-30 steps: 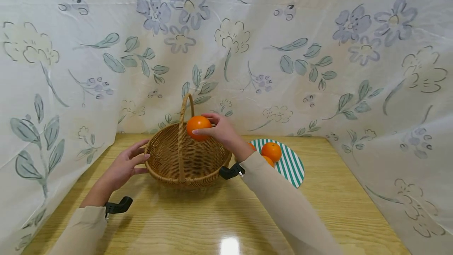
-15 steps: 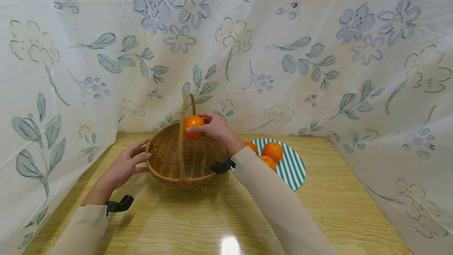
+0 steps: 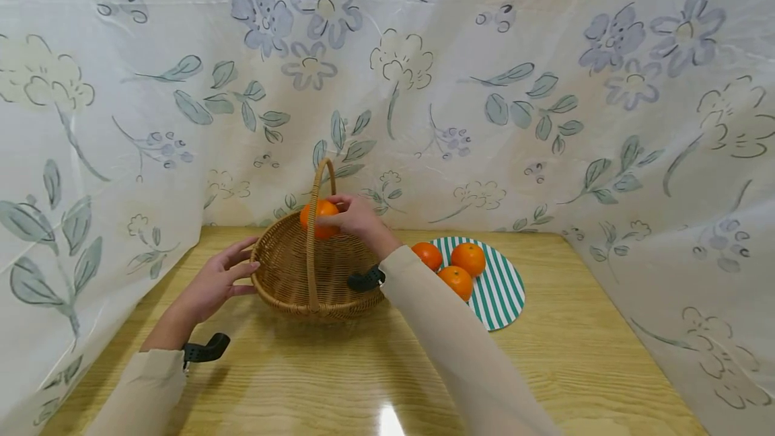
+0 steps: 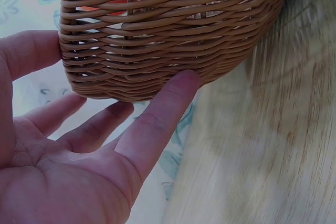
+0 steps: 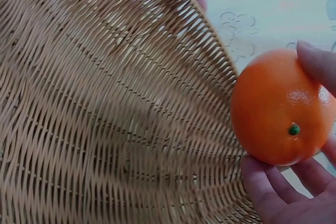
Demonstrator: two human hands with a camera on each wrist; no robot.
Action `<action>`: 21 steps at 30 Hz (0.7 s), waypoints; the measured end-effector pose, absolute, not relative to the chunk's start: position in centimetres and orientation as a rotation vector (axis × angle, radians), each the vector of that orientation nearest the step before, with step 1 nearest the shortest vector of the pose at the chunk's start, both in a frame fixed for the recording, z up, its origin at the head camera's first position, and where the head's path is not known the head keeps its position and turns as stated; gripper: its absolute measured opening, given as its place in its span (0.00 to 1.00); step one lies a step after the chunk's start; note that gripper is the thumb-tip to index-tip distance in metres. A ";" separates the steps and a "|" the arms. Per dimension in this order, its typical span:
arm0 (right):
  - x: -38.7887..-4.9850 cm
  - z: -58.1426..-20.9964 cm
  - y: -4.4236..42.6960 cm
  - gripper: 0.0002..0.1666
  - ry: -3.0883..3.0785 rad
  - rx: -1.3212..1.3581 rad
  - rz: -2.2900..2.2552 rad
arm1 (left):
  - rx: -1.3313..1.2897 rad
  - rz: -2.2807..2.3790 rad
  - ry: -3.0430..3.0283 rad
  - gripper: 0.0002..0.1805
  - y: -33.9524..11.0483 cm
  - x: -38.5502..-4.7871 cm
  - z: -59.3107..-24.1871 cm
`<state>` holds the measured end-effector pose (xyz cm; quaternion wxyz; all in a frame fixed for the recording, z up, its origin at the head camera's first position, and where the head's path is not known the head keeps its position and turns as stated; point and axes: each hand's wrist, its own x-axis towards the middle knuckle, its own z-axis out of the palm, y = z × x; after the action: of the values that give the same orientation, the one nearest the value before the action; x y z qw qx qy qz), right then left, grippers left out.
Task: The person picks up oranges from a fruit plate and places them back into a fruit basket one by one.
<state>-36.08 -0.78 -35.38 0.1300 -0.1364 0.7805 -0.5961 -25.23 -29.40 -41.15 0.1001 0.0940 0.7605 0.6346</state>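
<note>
An orange [image 3: 327, 220] is gripped between the thumb and fingers of the right hand [image 3: 358, 222], over the wicker basket [image 3: 284, 258] and partly behind its upright handle [image 3: 311, 247]. In the right wrist view the orange [image 5: 281, 108] shows a small green stem spot, and the basket's woven inside [image 5: 121, 108] lies beside it. The left hand [image 3: 212, 282] holds the basket's left rim, thumb at the top edge. From the left wrist its spread fingers [image 4: 157, 119] touch the outer weave [image 4: 157, 40].
Right of the basket, three oranges [image 3: 468, 259] sit on a round green-and-white striped mat [image 3: 499, 291], partly behind the right sleeve. A wooden table [image 3: 290, 375] carries everything. Flowered cloth [image 3: 424, 86] hangs behind and at both sides.
The right hand has moved left with the orange, from the right of the handle to partly behind it. More of the oranges on the mat shows. The left hand stays at the rim.
</note>
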 end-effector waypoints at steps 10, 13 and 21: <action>-35.1 -36.7 -2.8 0.36 2.328 -0.403 -1.610 | 0.283 1.869 2.227 0.41 -30.3 -24.8 -40.8; -34.9 -36.9 -3.2 0.38 2.347 -0.415 -1.553 | 0.289 1.869 2.219 0.40 -30.5 -24.6 -40.7; -34.2 -37.2 -4.1 0.42 2.331 -0.376 -1.516 | 0.299 1.866 2.193 0.40 -31.1 -24.4 -40.5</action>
<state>-34.23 -4.09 -37.21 0.1674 -0.1322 0.8191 -0.5326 -24.39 -31.11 -40.49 0.1230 0.1025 0.7519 0.6396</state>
